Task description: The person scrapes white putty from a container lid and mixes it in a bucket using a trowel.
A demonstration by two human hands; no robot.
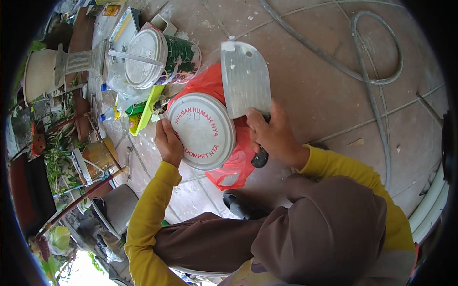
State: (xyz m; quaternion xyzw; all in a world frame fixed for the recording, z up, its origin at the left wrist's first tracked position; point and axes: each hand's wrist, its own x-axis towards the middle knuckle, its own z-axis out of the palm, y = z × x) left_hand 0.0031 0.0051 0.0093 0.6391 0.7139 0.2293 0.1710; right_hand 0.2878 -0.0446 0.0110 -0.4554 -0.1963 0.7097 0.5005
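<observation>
My right hand point(276, 136) is closed round the black handle point(260, 157) of a wide cleaver point(245, 78). Its broad metal blade points away from me and carries pale smears. A round white lid point(200, 131) with red printed words faces up, just left of the blade. The fingers of my left hand point(169, 143) grip the lid's left rim. A red plastic bag point(234, 164) lies under and around the lid, showing above it and to its right. The blade's lower left edge overlaps the lid's upper right rim in this view.
A dark green paint bucket point(183, 59) with a white lid stands beyond, beside a yellow-green tray point(148, 109) and clear plastic. A grey hose point(319, 45) loops across the tiled floor point(305, 86) at right. Plants point(59, 157) and clutter line the left.
</observation>
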